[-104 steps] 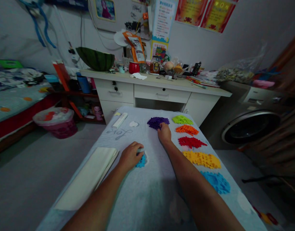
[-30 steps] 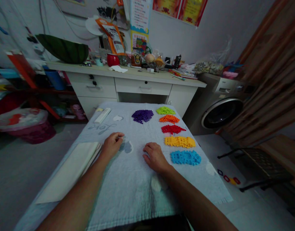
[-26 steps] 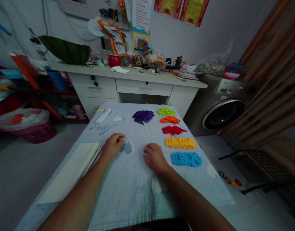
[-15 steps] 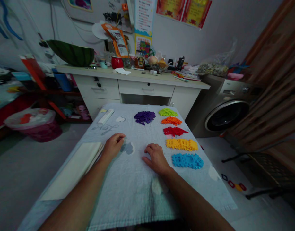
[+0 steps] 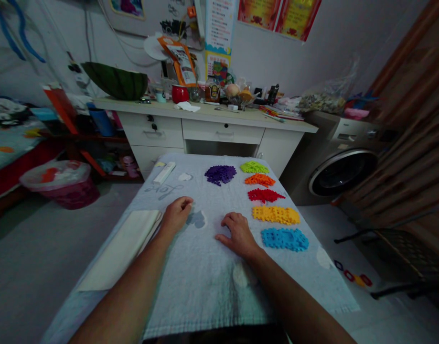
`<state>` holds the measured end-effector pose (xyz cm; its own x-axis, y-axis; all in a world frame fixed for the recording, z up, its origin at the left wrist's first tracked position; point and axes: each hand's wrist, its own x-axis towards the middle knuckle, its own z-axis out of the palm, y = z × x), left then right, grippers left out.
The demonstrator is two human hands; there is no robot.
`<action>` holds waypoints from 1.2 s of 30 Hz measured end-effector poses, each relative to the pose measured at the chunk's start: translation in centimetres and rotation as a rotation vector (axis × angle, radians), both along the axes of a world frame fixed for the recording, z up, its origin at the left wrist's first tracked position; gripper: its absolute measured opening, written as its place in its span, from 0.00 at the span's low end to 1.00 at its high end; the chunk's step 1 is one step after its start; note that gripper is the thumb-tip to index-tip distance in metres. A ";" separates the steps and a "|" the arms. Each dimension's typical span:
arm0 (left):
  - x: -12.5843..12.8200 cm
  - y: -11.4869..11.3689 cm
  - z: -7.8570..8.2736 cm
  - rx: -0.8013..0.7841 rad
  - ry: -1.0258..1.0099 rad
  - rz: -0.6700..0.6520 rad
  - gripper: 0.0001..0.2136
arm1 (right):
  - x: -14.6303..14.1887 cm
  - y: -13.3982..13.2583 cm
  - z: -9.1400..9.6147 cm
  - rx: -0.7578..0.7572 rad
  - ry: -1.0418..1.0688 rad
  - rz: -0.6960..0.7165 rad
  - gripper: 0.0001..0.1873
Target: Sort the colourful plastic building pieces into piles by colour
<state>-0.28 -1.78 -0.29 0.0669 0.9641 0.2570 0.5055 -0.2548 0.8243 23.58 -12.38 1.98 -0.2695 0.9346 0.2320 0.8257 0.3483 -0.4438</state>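
Observation:
My left hand point(image 5: 177, 215) rests on the grey-blue tablecloth point(image 5: 205, 282), fingers curled in and nothing showing in them. To its right lies my right hand point(image 5: 239, 235), thumb apart from its loosely bent fingers, holding nothing. Small plastic pieces are grouped by colour on the cloth. A purple pile point(image 5: 221, 175) sits beyond both hands. Down the right side run green pieces point(image 5: 254, 167), orange pieces point(image 5: 260, 179), red pieces point(image 5: 265, 195), yellow pieces point(image 5: 275, 215) and blue pieces point(image 5: 285, 239). The yellow and blue groups are nearest my right hand, without touching it.
A folded cream cloth point(image 5: 121, 251) lies beside my left forearm. Behind it is a white oblong box point(image 5: 164, 173). A white desk point(image 5: 151, 131) with assorted items stands past the table, with a washing machine point(image 5: 334, 162) on the right and a pink bin point(image 5: 63, 188) on the left.
The whole view has shifted slightly to the right in the picture. Both hands keep nearly the same pose and place on the cloth, and the coloured pieces have not moved.

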 end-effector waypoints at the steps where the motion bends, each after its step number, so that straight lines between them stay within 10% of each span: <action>1: 0.0 0.0 0.0 0.000 -0.002 -0.001 0.14 | -0.1 0.0 0.0 0.003 -0.006 -0.005 0.19; 36: 0.1 -0.3 0.4 -0.022 0.120 -0.069 0.16 | -0.1 -0.6 0.9 0.001 -0.097 0.011 0.14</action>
